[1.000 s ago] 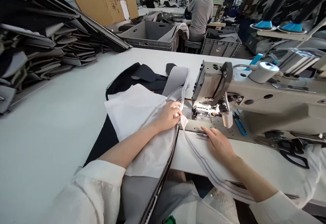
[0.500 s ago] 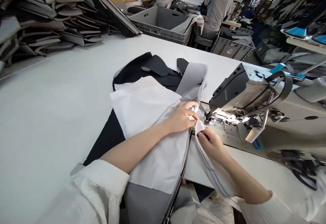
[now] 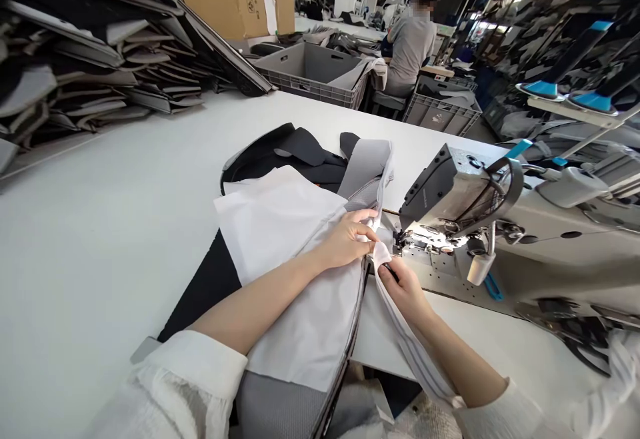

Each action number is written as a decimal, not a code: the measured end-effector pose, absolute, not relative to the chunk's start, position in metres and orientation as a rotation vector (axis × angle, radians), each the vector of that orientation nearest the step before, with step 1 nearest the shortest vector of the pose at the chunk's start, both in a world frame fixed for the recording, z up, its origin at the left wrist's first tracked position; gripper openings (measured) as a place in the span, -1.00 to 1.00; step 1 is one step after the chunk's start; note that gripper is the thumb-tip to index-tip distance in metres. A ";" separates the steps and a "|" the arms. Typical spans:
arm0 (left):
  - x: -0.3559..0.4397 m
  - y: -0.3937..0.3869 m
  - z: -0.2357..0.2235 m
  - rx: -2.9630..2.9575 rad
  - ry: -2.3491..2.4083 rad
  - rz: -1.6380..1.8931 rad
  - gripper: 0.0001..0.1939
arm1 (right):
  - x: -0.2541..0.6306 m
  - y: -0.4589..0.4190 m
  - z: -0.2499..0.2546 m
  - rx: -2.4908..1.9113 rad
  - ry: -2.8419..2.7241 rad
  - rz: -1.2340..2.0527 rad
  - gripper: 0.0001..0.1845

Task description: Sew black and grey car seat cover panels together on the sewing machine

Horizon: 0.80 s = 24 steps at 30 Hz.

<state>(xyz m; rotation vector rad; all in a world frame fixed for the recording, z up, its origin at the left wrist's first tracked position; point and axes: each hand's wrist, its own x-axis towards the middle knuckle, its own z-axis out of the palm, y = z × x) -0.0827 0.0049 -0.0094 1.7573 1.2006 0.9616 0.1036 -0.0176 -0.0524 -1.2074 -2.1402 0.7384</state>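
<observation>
Beside a metal sewing machine (image 3: 434,186), left grip (image 3: 350,239) pinching striped tape (image 3: 419,362), right grip (image 3: 407,290) apparently clamped on dark tool (image 3: 391,271)

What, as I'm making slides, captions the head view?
Left hand and right hand at a white strip beside a sewing machine.

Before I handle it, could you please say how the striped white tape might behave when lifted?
The striped white tape is probably floppy, since it curves loosely below the right hand. Looking thin and narrow, it is likely light.
</observation>
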 end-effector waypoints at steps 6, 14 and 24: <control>-0.082 0.005 -0.010 1.805 1.233 0.920 -0.93 | 0.090 -0.009 -0.060 -1.177 -2.124 0.757 -0.81; -0.085 0.006 -0.007 1.824 1.277 0.916 -0.87 | 0.093 -0.007 -0.060 -1.095 -2.129 0.799 -0.81; -0.083 0.003 -0.006 1.883 1.264 0.853 -0.89 | 0.088 -0.003 -0.060 -1.058 -2.173 0.786 -0.81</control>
